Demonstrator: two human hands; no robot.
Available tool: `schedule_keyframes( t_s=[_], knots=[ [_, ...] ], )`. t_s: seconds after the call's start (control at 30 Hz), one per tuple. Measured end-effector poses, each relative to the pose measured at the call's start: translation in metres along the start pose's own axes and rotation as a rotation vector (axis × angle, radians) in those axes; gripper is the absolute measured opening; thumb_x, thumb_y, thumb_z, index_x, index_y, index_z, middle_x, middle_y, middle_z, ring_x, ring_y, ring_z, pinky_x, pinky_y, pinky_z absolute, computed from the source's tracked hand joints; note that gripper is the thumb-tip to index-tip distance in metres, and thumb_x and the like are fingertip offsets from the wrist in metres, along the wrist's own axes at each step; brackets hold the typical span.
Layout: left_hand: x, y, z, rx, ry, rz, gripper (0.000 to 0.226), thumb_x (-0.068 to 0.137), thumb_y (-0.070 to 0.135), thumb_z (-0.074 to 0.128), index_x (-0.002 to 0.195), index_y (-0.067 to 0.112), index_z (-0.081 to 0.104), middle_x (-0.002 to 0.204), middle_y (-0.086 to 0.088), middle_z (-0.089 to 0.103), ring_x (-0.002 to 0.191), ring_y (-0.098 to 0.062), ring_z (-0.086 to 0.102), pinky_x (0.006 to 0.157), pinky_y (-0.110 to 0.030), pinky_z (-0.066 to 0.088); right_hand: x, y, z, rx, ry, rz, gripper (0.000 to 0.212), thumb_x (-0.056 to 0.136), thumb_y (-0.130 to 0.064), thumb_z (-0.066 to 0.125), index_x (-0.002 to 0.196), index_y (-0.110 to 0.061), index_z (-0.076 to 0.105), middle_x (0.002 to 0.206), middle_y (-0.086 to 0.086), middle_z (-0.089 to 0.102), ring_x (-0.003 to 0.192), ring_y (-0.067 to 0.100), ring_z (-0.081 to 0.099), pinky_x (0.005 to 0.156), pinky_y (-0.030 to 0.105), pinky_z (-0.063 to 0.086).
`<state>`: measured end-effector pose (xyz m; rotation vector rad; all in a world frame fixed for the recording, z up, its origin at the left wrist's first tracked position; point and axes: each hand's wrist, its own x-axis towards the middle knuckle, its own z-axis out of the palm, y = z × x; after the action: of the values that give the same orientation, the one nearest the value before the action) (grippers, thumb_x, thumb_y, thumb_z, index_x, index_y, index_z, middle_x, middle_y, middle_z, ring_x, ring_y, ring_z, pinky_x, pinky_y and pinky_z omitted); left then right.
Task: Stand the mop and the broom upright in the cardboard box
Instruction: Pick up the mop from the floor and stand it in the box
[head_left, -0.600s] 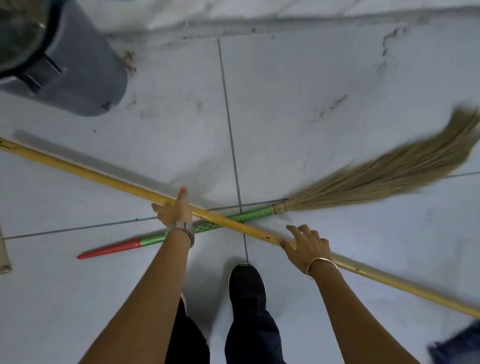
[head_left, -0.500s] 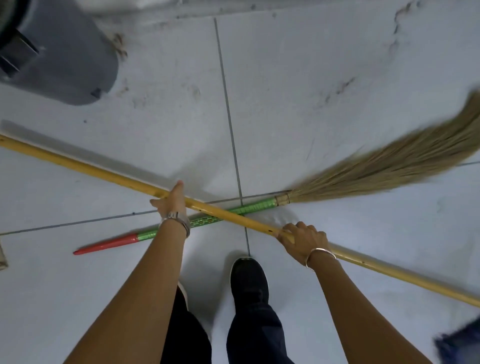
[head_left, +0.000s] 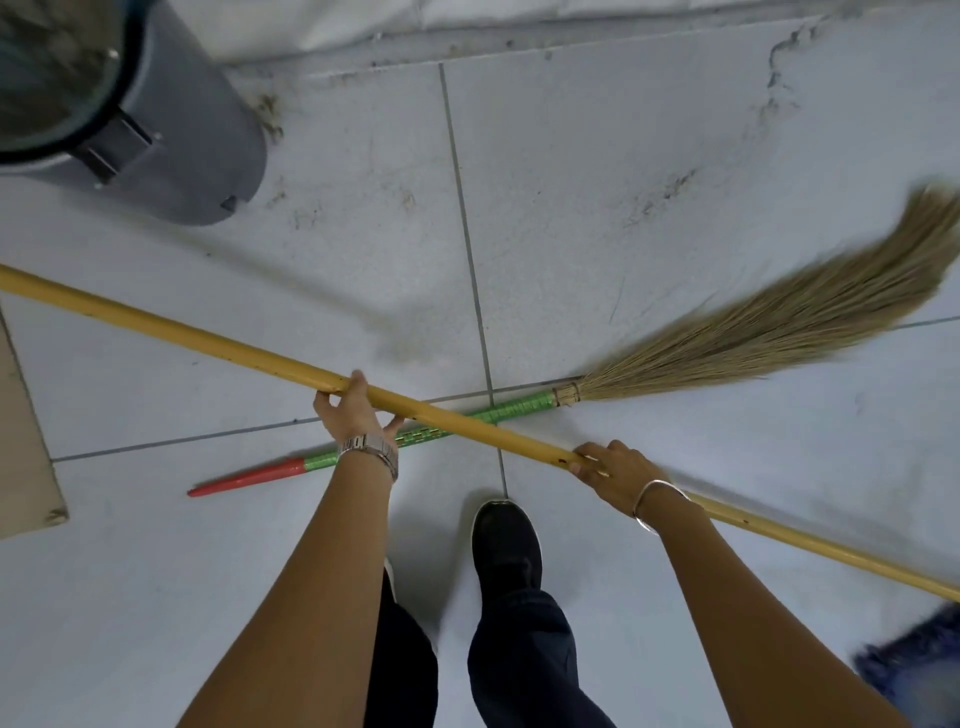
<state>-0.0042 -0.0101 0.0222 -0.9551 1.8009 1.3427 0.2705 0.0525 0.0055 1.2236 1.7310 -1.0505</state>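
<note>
Scuffed white floor tiles (head_left: 623, 156), grey bin (head_left: 171, 135) upper left

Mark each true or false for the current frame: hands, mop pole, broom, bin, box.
1. Both hands grip the yellow mop pole. True: left hand and right hand are closed on it.
2. The broom is lifted off the floor. False: it lies on the tiles, under the pole.
3. The pole crosses over the broom's green handle. True.
4. The grey bin stands at the right edge. False: it is at upper left.
5. The mop already stands in the cardboard box. False: the pole is held roughly level, and only a box edge shows at left.
</note>
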Motion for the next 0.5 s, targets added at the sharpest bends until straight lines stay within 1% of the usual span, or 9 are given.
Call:
schedule_keyframes(
  t_s=[0.03, 0.1, 0.23, 0.27, 0.37, 0.43, 0.5],
  knots=[
    [-0.011, 0.005, -0.004, -0.01, -0.022, 0.022, 0.048, 0.092, 0.014, 0.055, 0.136, 0.02, 0.036, 0.126, -0.009, 0.052, 0.115, -0.029, 0.052, 0.088, -0.061, 0.048, -0.009, -0.001, -0.005, 0.01, 0.003, -0.003, 0.039, 0.092, -0.045, 0.037, 0.121, -0.023, 0.048, 0.107, 0.018, 0.055, 0.096, 0.037, 0.056, 0.087, 0.044, 0.047],
    [-0.042, 0.017, -0.014, -0.008, -0.073, 0.091, 0.042, 0.094, 0.015, 0.051, 0.133, 0.019, 0.036, 0.115, -0.007, 0.056, 0.105, -0.029, 0.06, 0.084, -0.061, 0.05, -0.033, -0.005, -0.02, 0.042, 0.003, -0.011, 0.036, 0.092, -0.045, 0.038, 0.116, -0.022, 0.051, 0.099, 0.016, 0.053, 0.092, 0.035, 0.055, 0.084, 0.041, 0.045],
    [-0.115, 0.057, -0.028, -0.052, -0.138, 0.273, 0.042, 0.092, 0.018, 0.055, 0.131, 0.019, 0.038, 0.103, -0.005, 0.063, 0.09, -0.026, 0.066, 0.072, -0.049, 0.055, -0.089, -0.027, -0.06, 0.154, -0.004, -0.043, 0.031, 0.09, -0.05, 0.037, 0.099, -0.025, 0.053, 0.088, 0.008, 0.05, 0.079, 0.025, 0.052, 0.072, 0.036, 0.042],
    [-0.132, 0.071, -0.028, -0.056, -0.15, 0.316, 0.043, 0.092, 0.019, 0.056, 0.131, 0.019, 0.039, 0.103, -0.005, 0.063, 0.088, -0.025, 0.067, 0.07, -0.047, 0.056, -0.101, -0.035, -0.073, 0.178, -0.009, -0.058, 0.031, 0.089, -0.052, 0.037, 0.095, -0.026, 0.052, 0.086, 0.007, 0.051, 0.075, 0.022, 0.051, 0.07, 0.035, 0.041],
    [-0.193, 0.132, -0.024, -0.08, -0.213, 0.426, 0.046, 0.091, 0.022, 0.058, 0.133, 0.021, 0.039, 0.104, -0.005, 0.065, 0.082, -0.019, 0.069, 0.068, -0.045, 0.058, -0.15, -0.068, -0.124, 0.233, 0.017, -0.127, 0.039, 0.088, -0.057, 0.035, 0.09, -0.022, 0.053, 0.081, 0.004, 0.055, 0.074, 0.021, 0.051, 0.07, 0.036, 0.041],
    [-0.242, 0.184, -0.019, -0.096, -0.283, 0.516, 0.047, 0.09, 0.021, 0.059, 0.133, 0.02, 0.039, 0.106, -0.005, 0.064, 0.079, -0.017, 0.069, 0.064, -0.044, 0.06, -0.188, -0.094, -0.16, 0.287, 0.074, -0.194, 0.037, 0.088, -0.058, 0.034, 0.077, -0.026, 0.049, 0.072, 0.001, 0.049, 0.068, 0.02, 0.046, 0.064, 0.033, 0.035],
    [-0.279, 0.224, -0.005, -0.087, -0.321, 0.609, 0.044, 0.09, 0.02, 0.06, 0.13, 0.019, 0.043, 0.103, -0.001, 0.064, 0.075, -0.016, 0.068, 0.06, -0.041, 0.061, -0.211, -0.116, -0.187, 0.332, 0.124, -0.248, 0.036, 0.089, -0.058, 0.032, 0.067, -0.031, 0.042, 0.069, 0.001, 0.045, 0.065, 0.02, 0.043, 0.06, 0.03, 0.031]
  ],
)
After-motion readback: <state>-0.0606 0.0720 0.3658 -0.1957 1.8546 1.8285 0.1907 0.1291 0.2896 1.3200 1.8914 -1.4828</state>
